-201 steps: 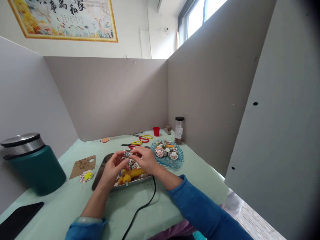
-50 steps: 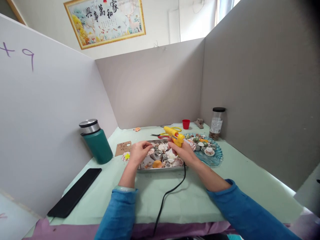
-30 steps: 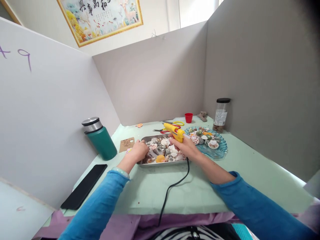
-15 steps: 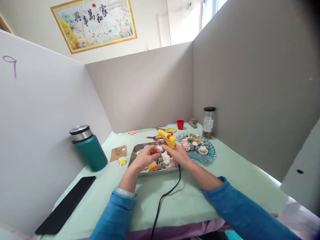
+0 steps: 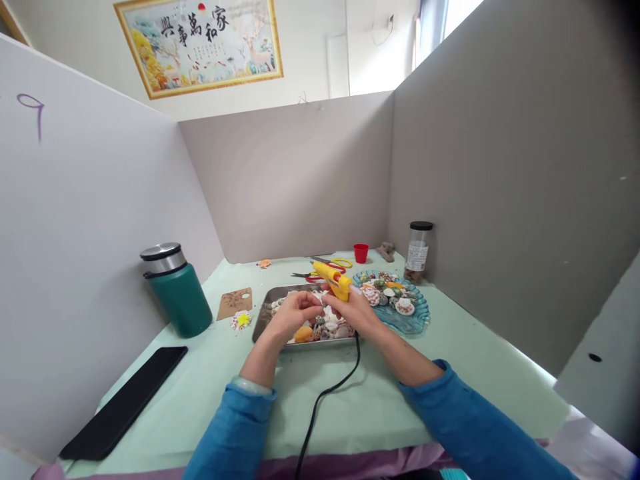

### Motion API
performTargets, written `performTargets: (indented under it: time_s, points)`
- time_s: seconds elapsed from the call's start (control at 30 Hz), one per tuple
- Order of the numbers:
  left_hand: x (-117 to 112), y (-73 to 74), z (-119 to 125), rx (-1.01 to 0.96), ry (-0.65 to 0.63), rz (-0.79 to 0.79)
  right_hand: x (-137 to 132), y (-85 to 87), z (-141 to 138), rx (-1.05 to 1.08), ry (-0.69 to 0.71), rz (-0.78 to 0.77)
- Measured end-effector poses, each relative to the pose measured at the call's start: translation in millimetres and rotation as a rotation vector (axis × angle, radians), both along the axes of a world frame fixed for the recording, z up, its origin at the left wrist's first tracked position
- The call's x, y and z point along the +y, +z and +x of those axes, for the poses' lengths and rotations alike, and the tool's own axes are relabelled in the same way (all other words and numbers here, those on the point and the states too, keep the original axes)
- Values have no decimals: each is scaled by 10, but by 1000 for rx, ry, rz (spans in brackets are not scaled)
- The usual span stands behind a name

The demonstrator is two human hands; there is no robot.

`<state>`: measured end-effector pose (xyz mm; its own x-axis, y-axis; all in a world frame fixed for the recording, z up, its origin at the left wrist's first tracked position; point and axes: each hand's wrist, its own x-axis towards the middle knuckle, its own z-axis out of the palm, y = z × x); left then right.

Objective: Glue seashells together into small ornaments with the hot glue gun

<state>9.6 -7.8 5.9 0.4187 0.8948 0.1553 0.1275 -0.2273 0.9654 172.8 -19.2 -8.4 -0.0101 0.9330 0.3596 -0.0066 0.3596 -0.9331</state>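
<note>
My right hand (image 5: 356, 312) is closed around a yellow glue gun (image 5: 332, 279), which points up and to the left; its black cord (image 5: 325, 393) trails down over the front of the table. My left hand (image 5: 296, 315) is beside it, thumb and fingertips pinched together on something too small to make out. The fingertips of both hands nearly meet. Below them lies a metal tray (image 5: 261, 319) full of shells (image 5: 330, 327), an orange one (image 5: 303, 334) among them.
A blue glass plate (image 5: 407, 323) with decorated shells stands right of the tray. Scissors (image 5: 340, 263), a red cup (image 5: 361, 253) and a jar (image 5: 418, 252) are behind. Leftward are a green bottle (image 5: 181, 297), a brown card (image 5: 233, 304), a flower-like piece (image 5: 242, 321) and a black slab (image 5: 130, 400).
The camera view has shifted slightly. My hands have barely moved; the left fingertips and the right hand stay close together over the tray, with the glue gun still held.
</note>
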Motion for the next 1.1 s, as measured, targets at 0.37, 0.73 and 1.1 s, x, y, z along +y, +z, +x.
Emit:
performTargets:
  time_s: [0.37,0.73,1.1]
  points:
    - [-43,-81,141,-13,251,223,-3,50,-14,250,4,-97]
    - [-103,-94,149,109,349,475,-17,68,-50,296,-60,-79]
    - [-45,-69,-6,64,551,501,-52,69,37,38,28,31]
